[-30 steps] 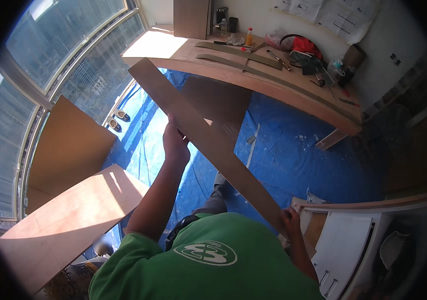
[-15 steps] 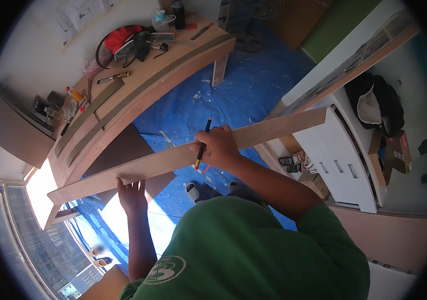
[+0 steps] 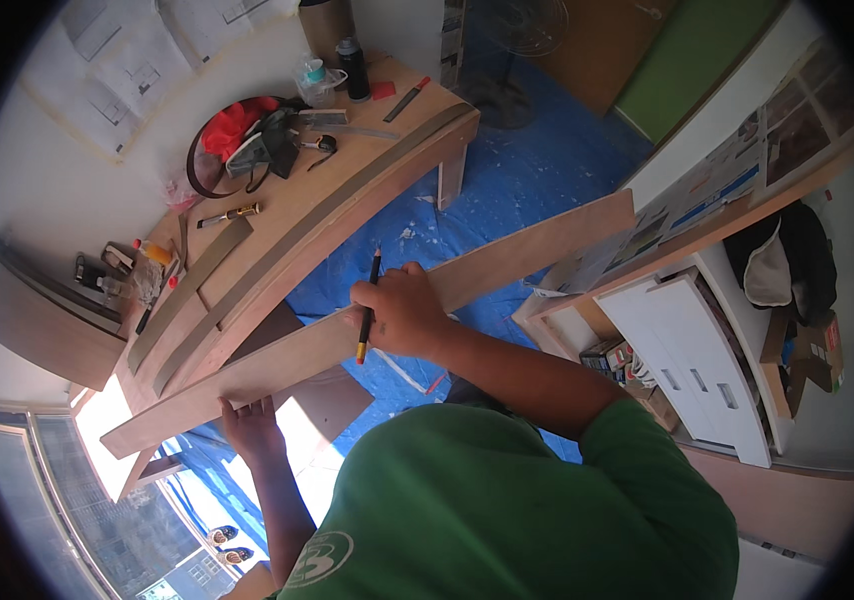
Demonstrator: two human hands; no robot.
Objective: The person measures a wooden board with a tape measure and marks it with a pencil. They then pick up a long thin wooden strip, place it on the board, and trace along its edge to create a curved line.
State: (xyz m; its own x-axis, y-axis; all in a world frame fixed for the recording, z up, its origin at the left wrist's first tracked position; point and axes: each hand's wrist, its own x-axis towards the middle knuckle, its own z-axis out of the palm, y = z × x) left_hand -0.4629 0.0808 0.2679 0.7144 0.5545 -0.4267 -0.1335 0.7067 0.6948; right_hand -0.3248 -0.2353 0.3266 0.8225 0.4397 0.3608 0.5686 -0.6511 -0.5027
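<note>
A long, narrow wooden board (image 3: pixel 537 245) slants across the view in front of me, its left end lower and by the workbench, its right end near the white cabinet. My right hand (image 3: pixel 407 312) is closed over the board's middle. The same hand also holds a black pencil (image 3: pixel 375 268), point upward, with a yellow band and reddish end. My left hand (image 3: pixel 254 430) supports the lower edge toward the left end, fingertips on the board's face and thumb out of sight.
On the wooden workbench (image 3: pixel 292 205) lie thin curved strips (image 3: pixel 347 195), a yellow-black utility knife (image 3: pixel 230 215), a tape measure (image 3: pixel 321 147) and a red bag (image 3: pixel 230 130). Blue sheeting (image 3: pixel 507 165) covers the floor. A fan (image 3: pixel 507 90) stands behind; a white drawer cabinet (image 3: pixel 692 360) is at right.
My view has shifted, showing more of the far wall and fan. The board's right end has drawn back left from the white cabinet; both hands keep their hold.
</note>
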